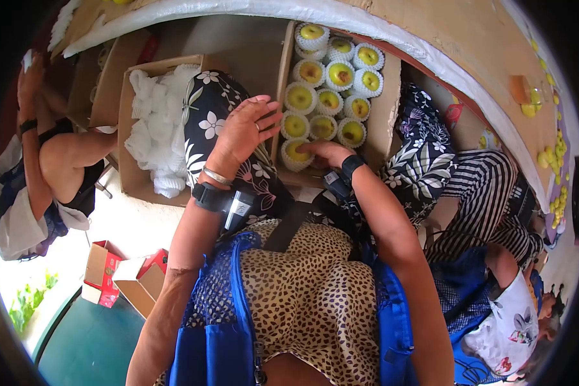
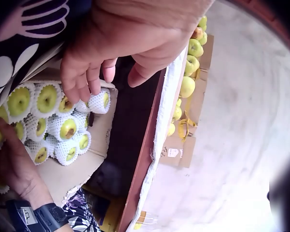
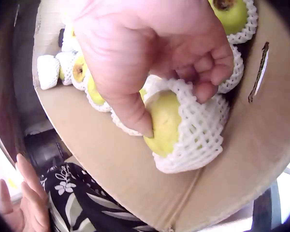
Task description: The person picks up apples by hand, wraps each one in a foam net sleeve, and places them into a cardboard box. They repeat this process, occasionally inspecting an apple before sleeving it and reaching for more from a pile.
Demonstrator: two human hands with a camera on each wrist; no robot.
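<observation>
A cardboard box point(image 1: 392, 96) between the person's knees holds rows of yellow-green apples in white foam net sleeves. My right hand point(image 1: 331, 155) reaches into its near left corner. There it grips a sleeved apple point(image 3: 165, 123), thumb on the bare skin and fingers over the foam net point(image 3: 199, 128). Beyond it in the head view lie other sleeved apples point(image 1: 300, 98), several with brown marks around the stem hollow. My left hand point(image 1: 243, 130) hovers by the box's left side, palm turned inward, fingers loosely extended and holding nothing.
At the left stands a carton point(image 1: 149, 192) heaped with white foam nets point(image 1: 157, 122). A ledge with a white padded edge point(image 1: 264, 9) curves overhead, bearing loose apples point(image 2: 187, 87). Small red cartons point(image 1: 103, 273) sit on a green table point(image 1: 90, 341). Other people sit at both sides.
</observation>
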